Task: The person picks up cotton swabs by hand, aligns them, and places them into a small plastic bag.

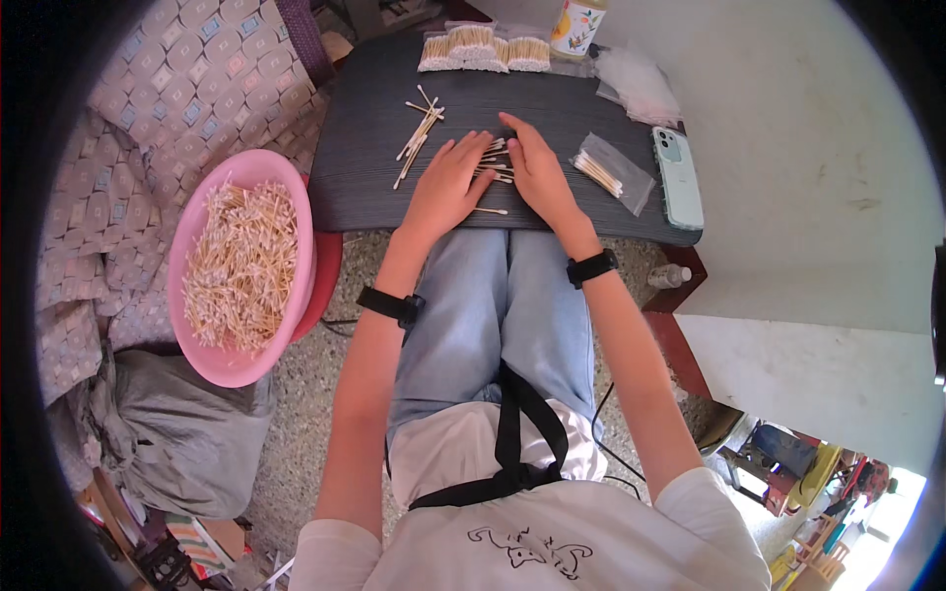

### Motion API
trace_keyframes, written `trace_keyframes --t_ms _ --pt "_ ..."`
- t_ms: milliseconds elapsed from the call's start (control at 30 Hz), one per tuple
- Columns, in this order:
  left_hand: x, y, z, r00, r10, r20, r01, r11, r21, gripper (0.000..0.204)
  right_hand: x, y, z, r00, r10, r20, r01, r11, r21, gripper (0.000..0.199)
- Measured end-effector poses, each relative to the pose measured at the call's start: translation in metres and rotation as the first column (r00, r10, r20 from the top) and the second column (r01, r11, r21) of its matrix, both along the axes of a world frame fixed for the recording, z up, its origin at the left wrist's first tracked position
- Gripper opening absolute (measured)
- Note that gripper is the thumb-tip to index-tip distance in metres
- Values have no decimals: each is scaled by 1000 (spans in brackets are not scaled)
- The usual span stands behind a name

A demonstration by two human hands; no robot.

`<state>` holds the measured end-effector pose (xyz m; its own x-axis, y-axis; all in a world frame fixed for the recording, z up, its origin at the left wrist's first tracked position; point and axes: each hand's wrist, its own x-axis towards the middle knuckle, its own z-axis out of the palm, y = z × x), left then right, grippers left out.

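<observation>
On the dark table, my left hand [451, 187] and my right hand [540, 177] rest on either side of a small bunch of cotton swabs [499, 169]. My fingers are stretched out and my palms face each other. The swabs lie between my hands, partly hidden by them. One single cotton swab [490, 211] lies nearer the front edge. Left of my left hand is a loose scatter of cotton swabs [422, 138]. To the right of my right hand lies a clear plastic bag [636, 187] with several swabs in it.
Bagged cotton swabs [473, 47] are stacked at the far edge beside a bottle [577, 28]. Empty clear bags [639, 84] and a pale green phone [677, 177] lie at the right. A pink basin [181, 295] full of swabs stands left of the table.
</observation>
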<state>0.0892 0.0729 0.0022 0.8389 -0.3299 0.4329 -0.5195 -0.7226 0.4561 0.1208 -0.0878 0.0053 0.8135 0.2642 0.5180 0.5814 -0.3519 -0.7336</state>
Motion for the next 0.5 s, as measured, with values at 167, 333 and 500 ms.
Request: trace_keyframes --t_ms 167,333,500 --pt "1 2 -4 1000 -18 2 18 992 128 39 -8 -6 -6 983 73 170 -28 968 -251 30" --pt "2 20 5 985 -157 -71 145 977 -156 42 -15 -21 3 997 56 -44 -64 976 -209 36" --pt "-25 28 13 992 -110 -67 105 992 -72 54 -38 -24 12 990 137 36 -128 972 -198 50"
